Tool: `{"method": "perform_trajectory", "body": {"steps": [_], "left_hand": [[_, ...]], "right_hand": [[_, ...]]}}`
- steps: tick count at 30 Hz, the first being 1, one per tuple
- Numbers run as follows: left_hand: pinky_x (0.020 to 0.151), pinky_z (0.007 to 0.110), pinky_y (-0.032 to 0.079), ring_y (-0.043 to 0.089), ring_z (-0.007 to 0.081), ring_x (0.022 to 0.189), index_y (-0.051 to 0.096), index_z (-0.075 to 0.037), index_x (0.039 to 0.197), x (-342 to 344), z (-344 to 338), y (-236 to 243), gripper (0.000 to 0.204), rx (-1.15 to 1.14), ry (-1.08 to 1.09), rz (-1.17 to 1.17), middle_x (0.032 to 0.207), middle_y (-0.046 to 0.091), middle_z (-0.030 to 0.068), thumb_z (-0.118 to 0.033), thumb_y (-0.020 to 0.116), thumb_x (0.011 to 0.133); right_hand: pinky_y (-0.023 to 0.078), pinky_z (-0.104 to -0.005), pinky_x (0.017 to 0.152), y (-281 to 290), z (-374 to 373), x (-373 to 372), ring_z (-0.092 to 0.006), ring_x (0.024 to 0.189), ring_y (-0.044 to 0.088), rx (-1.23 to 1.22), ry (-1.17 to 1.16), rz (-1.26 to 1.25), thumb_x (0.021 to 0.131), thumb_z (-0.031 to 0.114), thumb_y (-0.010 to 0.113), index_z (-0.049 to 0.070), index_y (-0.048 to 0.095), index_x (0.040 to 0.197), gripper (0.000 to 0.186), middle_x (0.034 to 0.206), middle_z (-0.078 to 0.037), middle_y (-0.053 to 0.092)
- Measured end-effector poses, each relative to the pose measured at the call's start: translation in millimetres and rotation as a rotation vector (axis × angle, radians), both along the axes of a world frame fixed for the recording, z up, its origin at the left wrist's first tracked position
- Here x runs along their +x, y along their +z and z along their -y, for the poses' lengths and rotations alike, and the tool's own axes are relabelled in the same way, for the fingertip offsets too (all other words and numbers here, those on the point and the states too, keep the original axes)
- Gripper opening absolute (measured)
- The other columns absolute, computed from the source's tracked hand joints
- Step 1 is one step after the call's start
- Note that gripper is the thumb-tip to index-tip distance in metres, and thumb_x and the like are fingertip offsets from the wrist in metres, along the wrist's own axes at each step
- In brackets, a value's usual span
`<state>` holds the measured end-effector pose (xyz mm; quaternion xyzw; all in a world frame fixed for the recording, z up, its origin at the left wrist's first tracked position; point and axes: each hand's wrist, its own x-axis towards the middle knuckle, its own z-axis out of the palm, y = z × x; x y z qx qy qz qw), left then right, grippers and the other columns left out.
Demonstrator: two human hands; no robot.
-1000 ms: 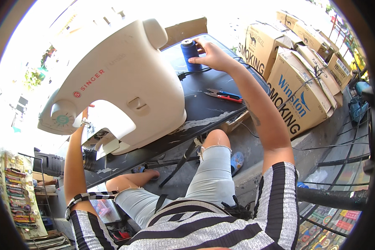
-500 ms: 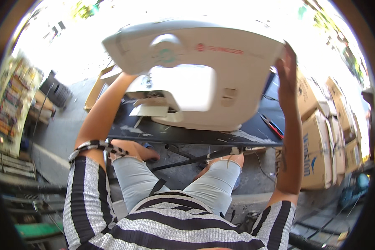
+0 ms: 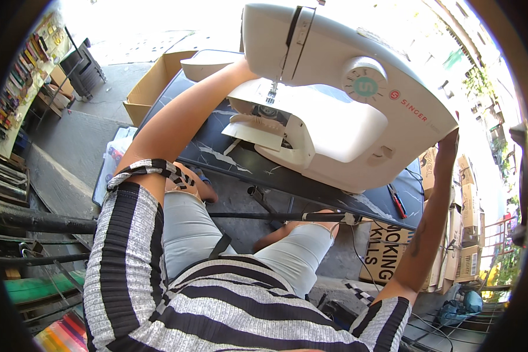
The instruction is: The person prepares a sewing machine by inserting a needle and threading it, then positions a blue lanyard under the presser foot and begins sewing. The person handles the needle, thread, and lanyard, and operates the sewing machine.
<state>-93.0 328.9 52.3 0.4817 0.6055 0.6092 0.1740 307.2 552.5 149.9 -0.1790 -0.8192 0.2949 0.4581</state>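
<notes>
A white sewing machine (image 3: 416,146) with a dial and raised needle area sits over a black marble-patterned table (image 3: 211,155), a small white flap standing out at its base. My left hand (image 3: 243,70) reaches behind the machine's needle end, its fingers hidden. My right hand (image 3: 449,135) grips the machine's far right end from the side, partly hidden by the casing. Red-and-blue thread snips (image 3: 398,200) lie on the table beside the machine's right base. A separate white piece (image 3: 196,67) lies at the table's back left.
An open cardboard box (image 3: 141,94) stands behind left, a clear plastic container (image 3: 108,164) left of the table. Stacked cartons (image 3: 469,223) fill the right. Metal bars (image 3: 41,223) run along the lower left; a laden display rack (image 3: 20,88) stands upper left. My legs are beneath the table edge.
My right hand has left the blue spool and now grips the machine's right end; the spool is hidden. The machine has turned, its needle end moving up and away. The camera's view has shifted.
</notes>
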Motion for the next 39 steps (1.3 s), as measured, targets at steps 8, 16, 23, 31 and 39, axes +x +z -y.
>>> {"method": "perform_trajectory", "body": {"steps": [8, 16, 23, 31, 39], "left_hand": [[0.077, 0.030, 0.051, 0.060, 0.0137, 0.086, 0.063, -0.001, 0.112, -6.6, 0.3, -0.4, 0.024, 0.029, -0.005, 0.006, 0.091, 0.061, 0.0055, -0.020, 0.061, 0.098], [0.077, 0.030, 0.051, 0.061, 0.0140, 0.087, 0.063, -0.001, 0.113, -12.6, -4.4, 0.1, 0.024, 0.045, -0.008, 0.000, 0.092, 0.062, 0.0062, -0.019, 0.062, 0.097], [0.077, 0.031, 0.052, 0.062, 0.0143, 0.089, 0.063, 0.000, 0.114, -19.5, -7.3, 3.4, 0.025, 0.054, -0.004, -0.001, 0.094, 0.064, 0.0069, -0.018, 0.062, 0.097], [0.078, 0.031, 0.052, 0.063, 0.0146, 0.090, 0.064, 0.000, 0.116, -24.3, -10.6, 3.2, 0.026, 0.063, -0.005, -0.001, 0.095, 0.065, 0.0076, -0.017, 0.062, 0.097], [0.078, 0.031, 0.053, 0.064, 0.0149, 0.092, 0.064, 0.000, 0.117, -24.1, -11.8, 0.9, 0.027, 0.076, -0.012, 0.002, 0.097, 0.067, 0.0084, -0.016, 0.062, 0.096]], "right_hand": [[0.040, -0.0251, 0.064, 53.4, 2.7, 21.1, -0.0099, 0.076, 0.056, -0.251, -0.132, 0.284, 0.092, 0.084, 0.016, -0.002, 0.055, 0.134, 0.104, 0.086, -0.006, 0.067], [0.041, -0.0309, 0.087, 42.8, -23.2, 49.6, -0.0142, 0.097, 0.056, -0.420, 0.019, 0.292, 0.100, 0.068, 0.024, -0.004, 0.045, 0.140, 0.086, 0.112, -0.013, 0.065], [0.041, -0.0339, 0.099, 37.3, -14.1, 51.4, -0.0168, 0.111, 0.056, -0.517, 0.063, 0.051, 0.105, 0.057, 0.031, -0.004, 0.042, 0.143, 0.072, 0.125, -0.015, 0.061], [0.033, -0.0335, 0.118, 27.8, -16.7, 56.6, -0.0207, 0.139, 0.043, -0.552, 0.259, 0.004, 0.109, 0.030, 0.041, -0.006, 0.036, 0.146, 0.052, 0.151, -0.016, 0.042], [0.037, -0.0356, 0.114, 46.5, -66.6, 61.5, -0.0217, 0.135, 0.046, -0.649, 0.254, 0.166, 0.107, 0.034, 0.044, -0.005, 0.036, 0.147, 0.056, 0.146, -0.017, 0.047]]}}
